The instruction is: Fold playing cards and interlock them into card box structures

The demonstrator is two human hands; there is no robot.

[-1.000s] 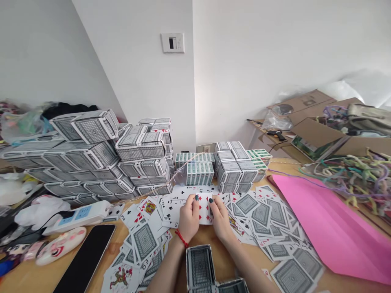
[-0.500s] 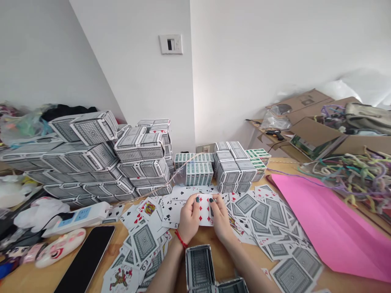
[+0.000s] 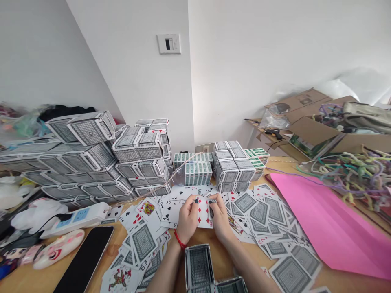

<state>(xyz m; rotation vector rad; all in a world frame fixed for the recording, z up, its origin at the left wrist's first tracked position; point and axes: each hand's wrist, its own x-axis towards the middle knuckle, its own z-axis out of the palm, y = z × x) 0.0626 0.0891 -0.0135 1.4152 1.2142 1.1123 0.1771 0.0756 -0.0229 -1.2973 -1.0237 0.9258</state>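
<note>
— What do the two hands have between them?

— A white playing card with red diamond pips (image 3: pixel 203 211), face up, just above the wooden worktop (image 3: pixel 220 260). The left hand (image 3: pixel 187 219) pinches its left edge and the right hand (image 3: pixel 220 219) its right edge, thumbs on top, fingers curled under.

— How does a card like that handle, in your view?

— Very light, thin and springy, I judge; the coated face looks slick, so it would slide out of a loose pinch and crease if bent hard. The long edges, where the hands grip it, seem the safest hold.

— What lies around it?

— Loose cards, some face up and some showing the grey patterned backs (image 3: pixel 259 213), are scattered beneath and beside it. Stacked grey-patterned card boxes (image 3: pixel 137 160) stand behind, an open box (image 3: pixel 198 266) sits near the wrists, and a pink paper sheet (image 3: pixel 320 228) lies to the right.
</note>
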